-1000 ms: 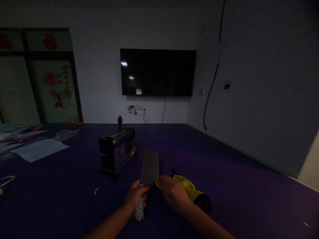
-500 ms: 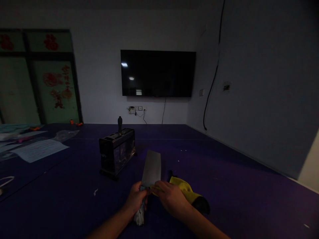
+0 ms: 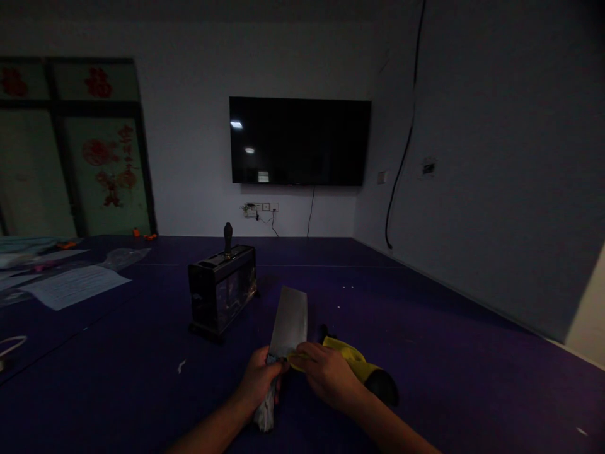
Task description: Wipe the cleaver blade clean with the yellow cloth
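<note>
My left hand (image 3: 259, 377) is closed round the handle (image 3: 265, 413) of a cleaver, which looks wrapped in something pale and crinkled. The broad grey blade (image 3: 290, 321) points away from me, tilted slightly right. At the blade's lower right corner, my right hand (image 3: 328, 373) pinches a yellow cloth (image 3: 352, 356) against the metal. Most of that cloth trails behind the hand to the right, with a black part (image 3: 382, 386) at its end. Beyond the left hand stands a black knife block (image 3: 222, 287) with one dark knife handle (image 3: 227, 236) sticking up from it.
The purple tabletop (image 3: 449, 353) reaches to the walls. Printed paper (image 3: 75, 285) and clear plastic (image 3: 123, 256) lie at the left. A white cable (image 3: 14, 342) is at the left edge. A television (image 3: 300, 142) hangs on the far wall.
The blade has shifted very slightly to the right and catches more light. Both hands keep their grips; the right hand stays at the blade's lower corner with the cloth.
</note>
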`<state>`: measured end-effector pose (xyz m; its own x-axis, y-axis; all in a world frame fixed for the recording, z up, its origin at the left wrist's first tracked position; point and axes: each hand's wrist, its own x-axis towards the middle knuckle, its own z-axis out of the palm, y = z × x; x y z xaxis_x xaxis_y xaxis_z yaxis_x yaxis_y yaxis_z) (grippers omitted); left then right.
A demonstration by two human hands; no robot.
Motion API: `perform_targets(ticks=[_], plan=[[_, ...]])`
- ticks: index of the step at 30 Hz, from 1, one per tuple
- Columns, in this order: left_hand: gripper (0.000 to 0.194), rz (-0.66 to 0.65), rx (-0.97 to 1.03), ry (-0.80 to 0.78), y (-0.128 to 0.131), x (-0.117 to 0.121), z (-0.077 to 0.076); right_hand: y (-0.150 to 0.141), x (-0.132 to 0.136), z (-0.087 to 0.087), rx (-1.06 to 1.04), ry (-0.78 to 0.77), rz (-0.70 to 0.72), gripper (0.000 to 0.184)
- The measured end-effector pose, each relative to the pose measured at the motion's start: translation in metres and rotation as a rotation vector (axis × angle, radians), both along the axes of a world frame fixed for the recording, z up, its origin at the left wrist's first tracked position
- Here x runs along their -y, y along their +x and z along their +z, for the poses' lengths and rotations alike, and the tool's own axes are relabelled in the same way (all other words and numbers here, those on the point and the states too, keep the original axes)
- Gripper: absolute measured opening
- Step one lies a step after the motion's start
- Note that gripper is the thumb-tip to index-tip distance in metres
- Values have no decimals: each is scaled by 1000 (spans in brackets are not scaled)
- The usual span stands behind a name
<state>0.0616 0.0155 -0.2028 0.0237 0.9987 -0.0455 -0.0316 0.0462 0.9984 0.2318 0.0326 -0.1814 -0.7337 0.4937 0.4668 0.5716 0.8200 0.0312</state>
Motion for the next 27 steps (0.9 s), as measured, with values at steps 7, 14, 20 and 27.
perform_targets(ticks=[7,14,20,27], plan=[[24,-15,4,-6,-1,-1,-2,2,-4,-3,-21,-7,42,37],[23,-22,-7,-19,0,0,2,3,-4,-3,-73,-19,44,37],[23,-30,4,-27,-1,1,1,6,-9,-1,-127,-62,-52,43],[25,-48,12,-20,-2,0,-1,10,-14,1,-144,-144,-165,47]])
